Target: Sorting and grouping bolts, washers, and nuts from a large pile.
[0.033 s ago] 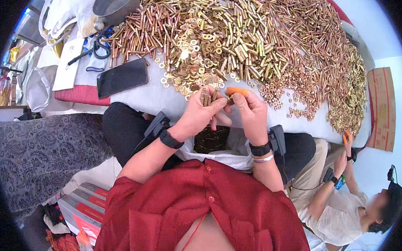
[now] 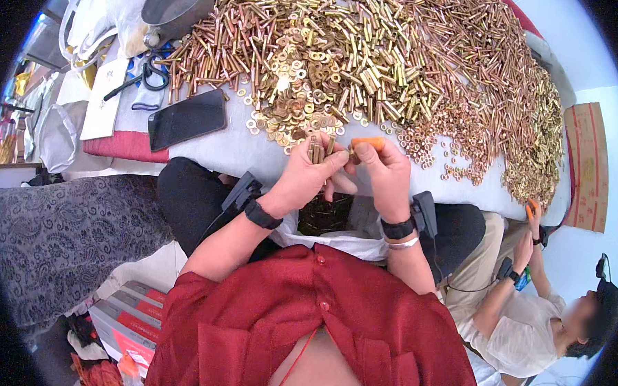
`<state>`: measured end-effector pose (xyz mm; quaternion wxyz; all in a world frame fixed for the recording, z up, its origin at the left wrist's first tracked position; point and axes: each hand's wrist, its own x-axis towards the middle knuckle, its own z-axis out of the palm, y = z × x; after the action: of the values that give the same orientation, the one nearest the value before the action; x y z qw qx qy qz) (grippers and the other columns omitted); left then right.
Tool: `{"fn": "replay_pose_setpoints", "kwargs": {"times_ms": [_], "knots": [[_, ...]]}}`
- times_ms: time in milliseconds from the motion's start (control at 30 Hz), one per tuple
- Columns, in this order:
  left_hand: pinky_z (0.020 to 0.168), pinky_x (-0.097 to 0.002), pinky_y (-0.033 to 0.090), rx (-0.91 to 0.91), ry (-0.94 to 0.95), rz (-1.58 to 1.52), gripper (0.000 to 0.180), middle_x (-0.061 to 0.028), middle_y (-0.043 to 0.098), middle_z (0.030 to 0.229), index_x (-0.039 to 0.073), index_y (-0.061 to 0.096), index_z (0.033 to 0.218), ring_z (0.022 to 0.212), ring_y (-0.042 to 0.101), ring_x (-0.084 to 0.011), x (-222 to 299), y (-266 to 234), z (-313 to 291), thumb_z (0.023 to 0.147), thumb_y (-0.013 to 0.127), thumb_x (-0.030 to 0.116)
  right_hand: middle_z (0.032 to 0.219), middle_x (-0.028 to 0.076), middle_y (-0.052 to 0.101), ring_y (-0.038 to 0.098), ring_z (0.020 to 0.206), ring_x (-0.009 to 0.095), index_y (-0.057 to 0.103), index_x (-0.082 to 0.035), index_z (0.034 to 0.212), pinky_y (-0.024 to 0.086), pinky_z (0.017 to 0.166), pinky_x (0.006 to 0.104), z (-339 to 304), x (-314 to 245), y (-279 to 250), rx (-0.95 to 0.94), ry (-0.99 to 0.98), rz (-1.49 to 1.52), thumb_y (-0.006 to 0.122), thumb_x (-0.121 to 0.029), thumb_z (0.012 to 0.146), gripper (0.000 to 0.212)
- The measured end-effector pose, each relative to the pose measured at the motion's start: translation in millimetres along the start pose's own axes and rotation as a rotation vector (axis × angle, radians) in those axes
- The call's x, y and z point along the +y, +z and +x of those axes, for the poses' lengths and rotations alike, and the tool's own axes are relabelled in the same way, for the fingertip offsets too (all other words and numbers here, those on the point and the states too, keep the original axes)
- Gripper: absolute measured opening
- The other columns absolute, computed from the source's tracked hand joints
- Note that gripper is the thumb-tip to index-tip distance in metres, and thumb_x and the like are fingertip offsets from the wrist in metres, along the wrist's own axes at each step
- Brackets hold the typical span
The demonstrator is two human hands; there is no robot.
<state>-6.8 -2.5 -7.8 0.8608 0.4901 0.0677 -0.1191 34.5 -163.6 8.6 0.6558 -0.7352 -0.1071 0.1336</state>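
Observation:
My left hand [image 2: 297, 173] is closed around several short brass-coloured metal tubes [image 2: 316, 153], held upright with their ends above the fingers. Close beside it, my right hand [image 2: 391, 181] pinches thumb to fingers near the tubes. An orange cover or piece [image 2: 368, 142] shows at its index finger; what the pinch holds is too small to name. Both hands are above the near table edge, over an open bag [image 2: 369, 247] with dark metal pieces inside. Just beyond my hands lie loose flat washers [image 2: 277, 133] and brass-coloured tubes [image 2: 389, 86].
Small nuts [image 2: 421, 144] and a large heap of thin metal rods [image 2: 480, 55] spread right. A black phone [image 2: 188, 120], scissors [image 2: 152, 76] and a metal bowl [image 2: 175, 11] are at left. A co-worker [image 2: 524, 326] sits at right, one hand by the table edge.
The orange piece at my right index finger has shifted very slightly right and down. My left hand stays in place with the tubes.

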Motion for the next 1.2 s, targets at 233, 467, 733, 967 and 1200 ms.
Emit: {"fn": "replay_pose_setpoints", "kwargs": {"times_ms": [233, 467, 733, 967, 1200], "knots": [[0.037, -0.0219, 0.045, 0.016, 0.013, -0.138, 0.015, -0.0095, 0.065, 0.085, 0.005, 0.055, 0.098, 0.064, 0.069, -0.0183, 9, -3, 1, 0.095, 0.056, 0.020, 0.091, 0.009, 0.063, 0.059, 0.089, 0.016, 0.060, 0.002, 0.115, 0.045, 0.085, 0.0305, -8, 3, 2, -0.015, 0.116, 0.662, 0.039, -0.038, 0.101, 0.048], [0.036, -0.0217, 0.045, -0.047, -0.016, -0.085, 0.016, -0.0100, 0.066, 0.083, 0.005, 0.054, 0.098, 0.062, 0.068, -0.0189, 6, -1, -1, 0.094, 0.058, 0.019, 0.082, 0.008, 0.063, 0.055, 0.069, 0.013, 0.064, 0.003, 0.100, 0.045, 0.072, 0.0287, -12, 19, -10, 0.111, 0.139, 0.214, 0.030, -0.045, 0.101, 0.059], [0.038, -0.0183, 0.038, -0.022, -0.210, 0.481, 0.021, -0.0033, 0.067, 0.078, 0.003, 0.062, 0.100, 0.050, 0.059, -0.0069, 6, 12, -5, 0.091, 0.063, 0.022, 0.084, 0.011, 0.061, 0.058, 0.076, 0.025, 0.062, -0.003, 0.102, 0.046, 0.074, 0.0363, 8, 15, -23, 0.358, -0.166, -0.705, 0.071, -0.021, 0.080, 0.030], [0.038, -0.0206, 0.038, 0.094, -0.165, 0.389, 0.022, -0.0048, 0.066, 0.074, 0.002, 0.061, 0.099, 0.044, 0.055, -0.0074, 0, 6, -6, 0.091, 0.063, 0.021, 0.088, 0.016, 0.053, 0.053, 0.083, 0.035, 0.058, -0.001, 0.105, 0.044, 0.075, 0.0407, 9, 28, -13, 0.314, -0.237, -0.796, 0.065, -0.009, 0.080, 0.028], [0.036, -0.0194, 0.036, 0.197, -0.146, 0.323, 0.024, -0.0035, 0.066, 0.075, 0.002, 0.060, 0.100, 0.045, 0.057, -0.0082, 0, 7, -3, 0.089, 0.065, 0.023, 0.103, 0.008, 0.063, 0.058, 0.094, 0.012, 0.055, 0.000, 0.109, 0.047, 0.082, 0.0252, -3, 13, -4, 0.247, 0.001, 0.067, 0.057, -0.005, 0.092, 0.018]]}}
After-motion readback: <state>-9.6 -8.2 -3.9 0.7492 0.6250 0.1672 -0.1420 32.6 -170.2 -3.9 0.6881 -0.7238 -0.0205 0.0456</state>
